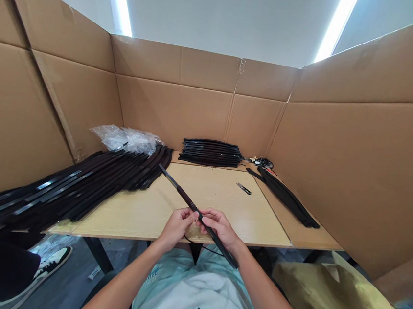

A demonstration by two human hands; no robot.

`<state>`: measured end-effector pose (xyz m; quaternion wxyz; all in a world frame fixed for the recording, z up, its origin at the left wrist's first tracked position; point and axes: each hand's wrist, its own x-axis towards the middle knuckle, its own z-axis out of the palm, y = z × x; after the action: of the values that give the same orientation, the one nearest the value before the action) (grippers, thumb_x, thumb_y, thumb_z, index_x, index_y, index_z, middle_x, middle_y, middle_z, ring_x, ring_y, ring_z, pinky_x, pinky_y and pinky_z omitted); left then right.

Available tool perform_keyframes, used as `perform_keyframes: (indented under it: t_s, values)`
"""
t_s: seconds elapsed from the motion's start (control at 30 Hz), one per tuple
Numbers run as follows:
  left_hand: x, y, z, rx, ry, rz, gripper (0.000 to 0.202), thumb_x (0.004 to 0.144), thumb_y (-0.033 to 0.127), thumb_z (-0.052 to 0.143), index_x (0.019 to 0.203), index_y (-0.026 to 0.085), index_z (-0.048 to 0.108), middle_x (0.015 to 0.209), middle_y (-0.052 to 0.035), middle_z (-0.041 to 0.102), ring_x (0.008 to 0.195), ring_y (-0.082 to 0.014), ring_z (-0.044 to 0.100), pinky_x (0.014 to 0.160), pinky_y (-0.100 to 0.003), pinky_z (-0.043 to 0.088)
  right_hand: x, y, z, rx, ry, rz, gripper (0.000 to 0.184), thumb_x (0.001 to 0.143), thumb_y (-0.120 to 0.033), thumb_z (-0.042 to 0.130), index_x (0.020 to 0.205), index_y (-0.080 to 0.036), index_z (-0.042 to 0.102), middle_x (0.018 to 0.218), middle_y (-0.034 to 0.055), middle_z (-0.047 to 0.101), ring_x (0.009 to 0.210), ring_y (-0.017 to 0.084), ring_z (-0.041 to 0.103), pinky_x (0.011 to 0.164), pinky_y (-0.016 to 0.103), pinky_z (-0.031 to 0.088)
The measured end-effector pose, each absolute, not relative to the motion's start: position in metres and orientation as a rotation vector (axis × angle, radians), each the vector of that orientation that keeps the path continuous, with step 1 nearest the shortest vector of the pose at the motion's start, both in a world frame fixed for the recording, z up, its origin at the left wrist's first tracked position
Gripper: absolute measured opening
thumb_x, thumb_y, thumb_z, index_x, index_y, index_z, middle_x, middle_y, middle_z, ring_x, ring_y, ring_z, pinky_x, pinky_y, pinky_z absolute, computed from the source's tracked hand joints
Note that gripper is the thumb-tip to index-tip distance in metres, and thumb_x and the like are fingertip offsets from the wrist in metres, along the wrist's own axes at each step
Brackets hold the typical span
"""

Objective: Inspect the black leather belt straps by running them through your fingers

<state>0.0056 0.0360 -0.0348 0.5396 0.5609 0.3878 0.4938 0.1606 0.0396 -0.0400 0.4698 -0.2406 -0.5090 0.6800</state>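
A long, slender dark rod (186,196) slants across in front of me, from its narrow greyish tip at upper left to a wider black end by my right forearm. Ridges like wound cord circle it just above my fingers. My left hand (179,226) is closed, its thumb and fingers pinching at the rod's middle. Right beside it, my right hand (221,227) closes around the rod from the other side. A thin black cord (200,245) trails below my hands. Whether my left fingers grip the rod itself or the cord is hard to see.
Many similar dark rods (89,181) lie fanned on the left, beside clear plastic bags (130,139). A stack of rods (210,153) is at the back. Black thread snips (244,188) lie on the table (197,173). More black pieces (286,197) rest right. Cardboard walls (197,104) enclose the table.
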Motion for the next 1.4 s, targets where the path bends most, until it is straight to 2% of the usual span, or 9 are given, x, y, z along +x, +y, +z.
perform_keyframes:
  t_s: [0.17,0.4,0.57,0.67,0.87,1.03,1.17,1.3,1.4]
  values:
    - [0.0042,0.038,-0.0385,1.307,0.94,1.168,0.048,0.063,0.061,0.066,0.061,0.015,0.052,0.047,0.0094,0.03,0.042,-0.0051,0.018,0.041,-0.022,0.012,0.1609,0.0424,-0.048,-0.608,-1.244,1.707,0.047,0.056,-0.023,0.083,0.099,-0.017,0.066,0.069,-0.0028,0.065,0.054,0.007,0.053,0.053,0.019,0.038]
    - [0.0044,0.0361,-0.0377,1.344,0.945,1.14,0.05,0.064,0.059,0.066,0.051,0.018,0.04,0.045,0.0096,0.026,0.042,-0.0053,0.018,0.041,-0.021,0.012,0.1589,0.041,-0.0468,-0.66,-1.276,1.59,0.038,0.046,-0.016,0.087,0.074,-0.016,0.062,0.068,-0.0052,0.062,0.061,0.007,0.055,0.057,0.017,0.043]
    - [0.0053,0.0332,-0.0345,1.376,0.935,1.139,0.046,0.067,0.057,0.064,0.051,0.016,0.049,0.043,0.008,0.031,0.041,-0.0062,0.019,0.041,-0.022,0.012,0.1598,0.0401,-0.0437,-0.608,-1.274,1.716,0.037,0.064,-0.038,0.078,0.078,-0.019,0.05,0.067,-0.0021,0.066,0.045,0.008,0.055,0.04,0.017,0.04]
    - [0.0061,0.0328,-0.0338,1.391,0.944,1.166,0.046,0.07,0.056,0.063,0.051,0.016,0.053,0.042,0.0071,0.033,0.04,-0.0066,0.019,0.041,-0.023,0.013,0.1607,0.0433,-0.0438,-0.617,-1.231,1.751,0.035,0.073,-0.048,0.068,0.078,-0.019,0.05,0.065,0.0023,0.068,0.043,0.01,0.056,0.037,0.017,0.039]
    - [0.0077,0.0343,-0.0336,1.338,0.987,1.256,0.043,0.068,0.056,0.064,0.055,0.016,0.054,0.043,0.0086,0.028,0.041,-0.0067,0.018,0.04,-0.023,0.011,0.1602,0.0457,-0.0436,-0.565,-1.148,1.706,0.029,0.065,-0.036,0.076,0.082,-0.017,0.062,0.07,0.0023,0.069,0.051,0.011,0.058,0.047,0.021,0.043]
    - [0.0074,0.0356,-0.0348,1.338,0.968,1.252,0.045,0.061,0.055,0.071,0.055,0.017,0.049,0.046,0.0085,0.031,0.043,-0.006,0.021,0.04,-0.021,0.013,0.1592,0.0415,-0.0413,-0.559,-1.193,1.694,0.038,0.063,-0.03,0.079,0.097,-0.017,0.068,0.066,-0.0017,0.067,0.05,0.007,0.053,0.051,0.02,0.041]
    - [0.0072,0.0362,-0.0367,1.334,0.965,1.245,0.043,0.062,0.055,0.069,0.058,0.016,0.051,0.048,0.0082,0.033,0.043,-0.0061,0.022,0.04,-0.021,0.014,0.1581,0.0403,-0.0438,-0.628,-1.162,1.685,0.032,0.057,-0.023,0.082,0.085,-0.015,0.071,0.072,-0.0005,0.068,0.054,0.006,0.053,0.053,0.019,0.042]
    - [0.0068,0.0364,-0.038,1.35,0.996,1.232,0.046,0.062,0.057,0.068,0.052,0.018,0.045,0.045,0.0088,0.029,0.042,-0.0062,0.021,0.041,-0.022,0.014,0.1576,0.0392,-0.0452,-0.653,-1.157,1.646,0.029,0.055,-0.02,0.084,0.078,-0.015,0.067,0.072,-0.002,0.067,0.056,0.007,0.056,0.055,0.018,0.045]
    - [0.0064,0.0354,-0.0371,1.399,0.999,1.22,0.046,0.065,0.057,0.065,0.051,0.017,0.048,0.044,0.0072,0.033,0.042,-0.0069,0.023,0.041,-0.022,0.015,0.1579,0.0371,-0.0433,-0.626,-1.168,1.704,0.036,0.056,-0.022,0.083,0.08,-0.018,0.057,0.069,-0.0032,0.066,0.052,0.008,0.057,0.049,0.019,0.046]
